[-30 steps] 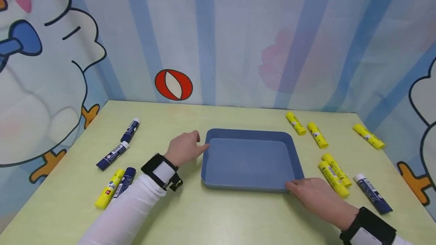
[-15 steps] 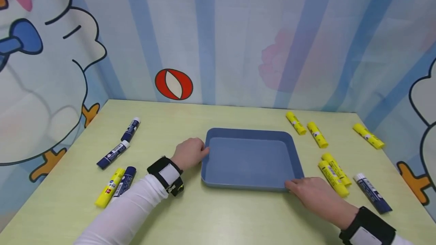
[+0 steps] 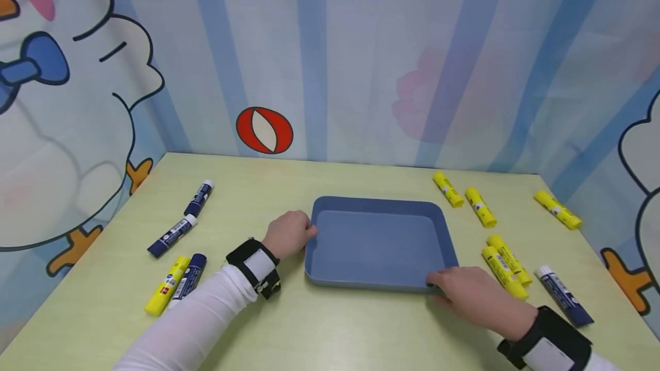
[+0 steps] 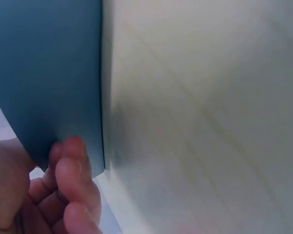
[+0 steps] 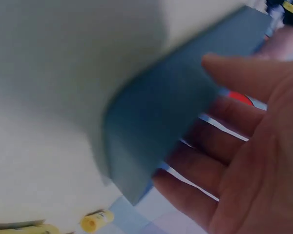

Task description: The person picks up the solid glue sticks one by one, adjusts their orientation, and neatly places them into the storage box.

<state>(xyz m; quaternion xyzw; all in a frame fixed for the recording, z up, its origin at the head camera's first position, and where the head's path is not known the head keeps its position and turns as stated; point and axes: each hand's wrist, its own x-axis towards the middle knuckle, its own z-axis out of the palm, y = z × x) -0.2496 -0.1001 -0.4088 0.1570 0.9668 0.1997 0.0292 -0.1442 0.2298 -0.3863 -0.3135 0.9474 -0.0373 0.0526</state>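
A shallow blue-grey rectangular tray [image 3: 381, 242] lies flat on the table. My left hand [image 3: 289, 235] holds its left side, thumb over the rim. In the left wrist view, bent fingers [image 4: 75, 178] meet the outside of the tray's wall [image 4: 53, 73]. The right hand [image 3: 476, 296] grips the near right corner. In the right wrist view, its fingers go over the rim and its thumb [image 5: 234, 70] is at the outer wall [image 5: 156, 112]. Contact of that thumb is hard to tell.
Left of the tray lie several navy glue sticks [image 3: 171, 236] and a yellow one [image 3: 167, 286]. Several yellow glue sticks [image 3: 480, 207] and a navy one [image 3: 564, 296] lie on the right. A printed curtain [image 3: 361, 62] stands behind the table.
My left hand has slid nearer along the tray's left side, and its fingers have bent. The right hand has shifted slightly left at the corner, its thumb lower. The tray stays in place.
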